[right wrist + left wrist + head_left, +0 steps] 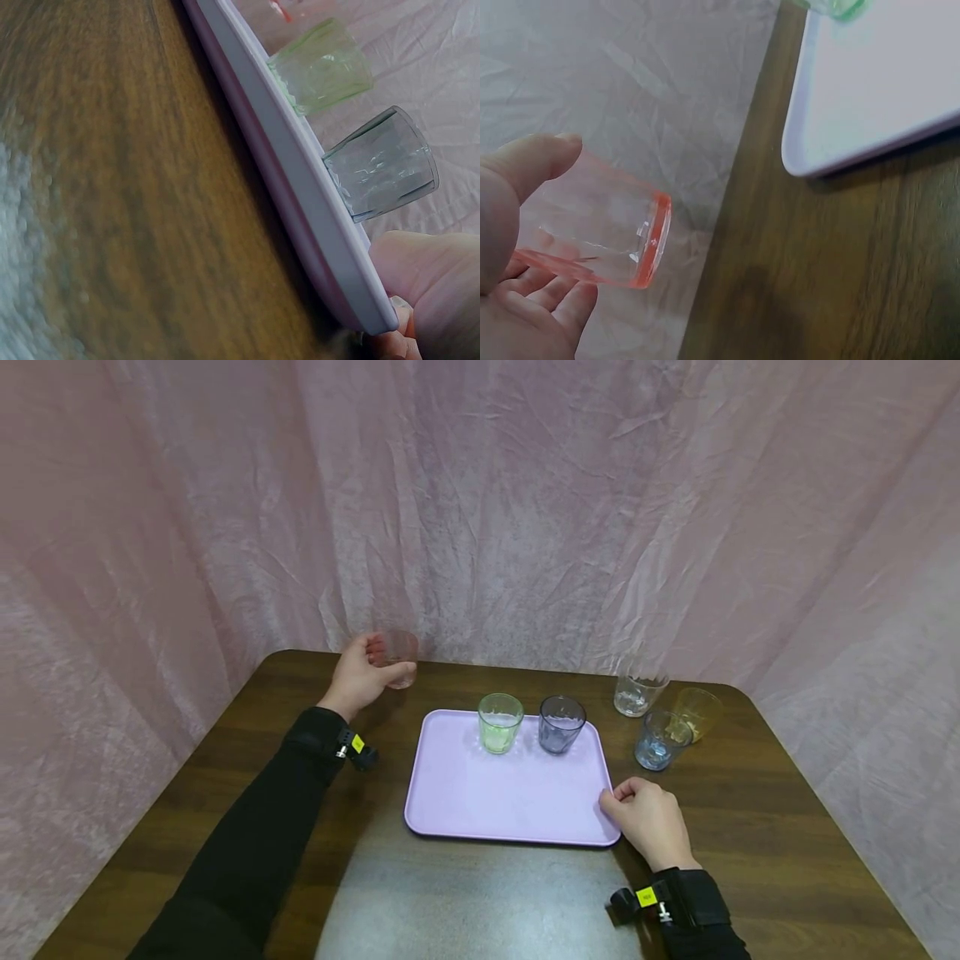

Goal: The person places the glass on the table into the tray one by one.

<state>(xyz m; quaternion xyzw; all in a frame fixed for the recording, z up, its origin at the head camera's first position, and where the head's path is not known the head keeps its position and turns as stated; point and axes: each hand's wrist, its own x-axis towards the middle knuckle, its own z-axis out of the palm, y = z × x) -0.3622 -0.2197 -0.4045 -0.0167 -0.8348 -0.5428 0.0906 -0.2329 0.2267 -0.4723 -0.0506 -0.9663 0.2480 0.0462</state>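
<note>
My left hand [360,675] grips a clear pinkish glass [401,658] at the table's back left edge, thumb on one side and fingers on the other. In the left wrist view the glass [604,225] shows its orange-red tinted base, with a shadow on the wood beside it. At the lower right corner of a lilac tray [510,802], my right hand [651,820] pinches the rim, thumb on top; in the right wrist view its fingers [405,319] are partly hidden by the rim. On the tray's back half stand a green glass [500,724] and a dark grey glass [560,725].
Right of the tray, a clear glass [637,696], a blue glass [660,742] and a yellow glass [699,712] stand close together on the brown wooden table [757,827]. A pink curtain [510,527] hangs right behind the table's back edge.
</note>
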